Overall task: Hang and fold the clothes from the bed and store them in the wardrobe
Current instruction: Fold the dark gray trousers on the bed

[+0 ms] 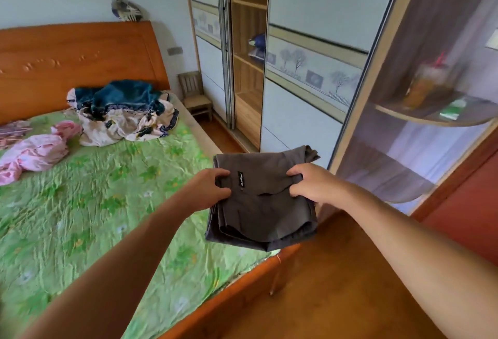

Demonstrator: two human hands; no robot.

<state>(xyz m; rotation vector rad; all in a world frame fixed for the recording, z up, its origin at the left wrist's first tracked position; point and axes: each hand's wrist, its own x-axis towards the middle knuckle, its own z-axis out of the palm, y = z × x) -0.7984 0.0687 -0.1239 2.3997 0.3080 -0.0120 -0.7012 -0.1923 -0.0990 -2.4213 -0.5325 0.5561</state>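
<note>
- The left hand and right hand each pinch 1 side of the folded grey garment, thumbs on top and fingers curled beneath. Neither of the hands holds anything else.
- That garment hangs in the air over the foot corner of the bed, between the mattress and the wardrobe, touching neither.
- Risk: the lower layers sag below the grip and only the fold keeps them in place. A tilt or a quick swing toward the wardrobe could let them slide out and undo the folding.
- Risk: the open section between the sliding doors looks narrow. A wide carry could catch the garment's edge on a door frame and rumple it.
- Risk: 1 shelf in there already carries a blue bundle. Pushing the garment in against it might crush both.
- Risk: letting go with 1 hand early would leave the garment hanging from 1 side, and it would likely unfold.
- Count: 2 hands, with 1 folded garment in them.
- Count on the bed: 1 pink garment, 1 heap of teal and floral cloth whose pieces I cannot separate, and 1 purple patterned piece cut by the left edge.
- Count elsewhere: 1 small wooden chair by the wall, and 1 jar and 1 green box on the corner shelf.
</note>
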